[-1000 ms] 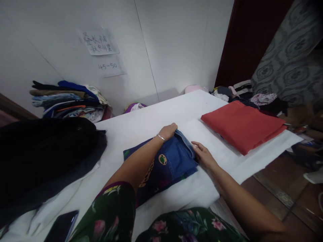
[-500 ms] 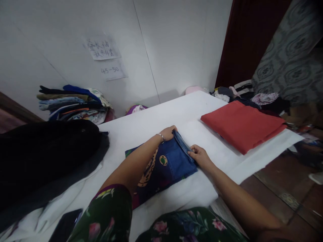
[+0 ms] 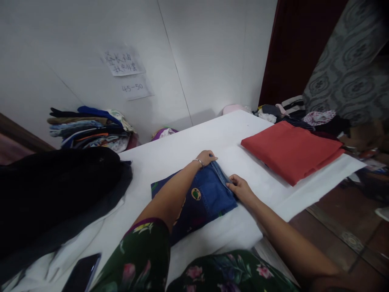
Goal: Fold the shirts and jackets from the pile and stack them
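Observation:
A folded blue denim garment (image 3: 212,190) with a printed patch and a stitched pocket lies on the white table (image 3: 194,142) in front of me. My left hand (image 3: 207,157) is at the far end of its rolled right edge, fingers closed around the top corner. Lower along that same edge, my right hand (image 3: 240,187) pinches the fold between thumb and fingers. My left forearm covers part of the garment's printed side.
A folded red cloth (image 3: 291,150) lies on the table's right. Black garments (image 3: 60,190) are heaped at left, near a phone (image 3: 81,272). Stacked clothes (image 3: 91,127) stand against the wall, which bears handwritten papers (image 3: 124,63). More clothes (image 3: 319,117) are piled at far right.
My left hand has shifted slightly right at the top corner, its fingers extending a little past the edge. My left forearm has moved right, while my right hand has stayed in place.

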Demonstrator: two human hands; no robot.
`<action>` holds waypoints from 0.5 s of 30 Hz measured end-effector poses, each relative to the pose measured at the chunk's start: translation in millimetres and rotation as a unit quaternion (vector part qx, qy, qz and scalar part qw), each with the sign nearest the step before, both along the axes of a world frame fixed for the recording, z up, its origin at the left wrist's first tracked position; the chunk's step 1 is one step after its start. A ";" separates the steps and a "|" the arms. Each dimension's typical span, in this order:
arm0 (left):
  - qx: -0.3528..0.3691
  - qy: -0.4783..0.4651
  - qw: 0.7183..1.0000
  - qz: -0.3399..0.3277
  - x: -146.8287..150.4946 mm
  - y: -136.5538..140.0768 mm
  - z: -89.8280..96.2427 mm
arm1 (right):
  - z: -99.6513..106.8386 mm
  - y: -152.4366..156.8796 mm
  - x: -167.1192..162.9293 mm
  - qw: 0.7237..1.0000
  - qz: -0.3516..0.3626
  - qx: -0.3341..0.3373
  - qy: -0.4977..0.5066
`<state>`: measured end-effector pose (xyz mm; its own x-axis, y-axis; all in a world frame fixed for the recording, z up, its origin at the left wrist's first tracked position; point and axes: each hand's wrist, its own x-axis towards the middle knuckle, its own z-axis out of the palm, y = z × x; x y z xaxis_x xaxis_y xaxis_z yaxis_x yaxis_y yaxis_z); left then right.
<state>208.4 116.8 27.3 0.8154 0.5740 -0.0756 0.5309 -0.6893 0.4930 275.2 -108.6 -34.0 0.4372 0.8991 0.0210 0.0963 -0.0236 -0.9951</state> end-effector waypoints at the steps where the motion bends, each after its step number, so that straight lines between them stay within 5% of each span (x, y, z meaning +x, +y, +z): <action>1: 0.010 -0.003 1.000 0.009 1.8 -2.6 -5.6 | 1.3 -0.2 -0.2 1.000 -0.001 -0.004 -0.011; 6: 0.042 -0.008 0.999 0.017 4.6 -10.5 -19.9 | 1.8 -1.2 -0.4 0.999 -0.005 -0.024 -0.037; 12: 0.105 -0.053 0.993 0.032 -10.0 -16.9 1.6 | -4.7 -2.0 1.5 0.996 -0.026 -0.025 -0.086; 15: 0.171 -0.070 0.982 -0.040 -24.5 -30.5 4.5 | -6.1 -2.0 3.1 0.992 -0.025 -0.024 -0.118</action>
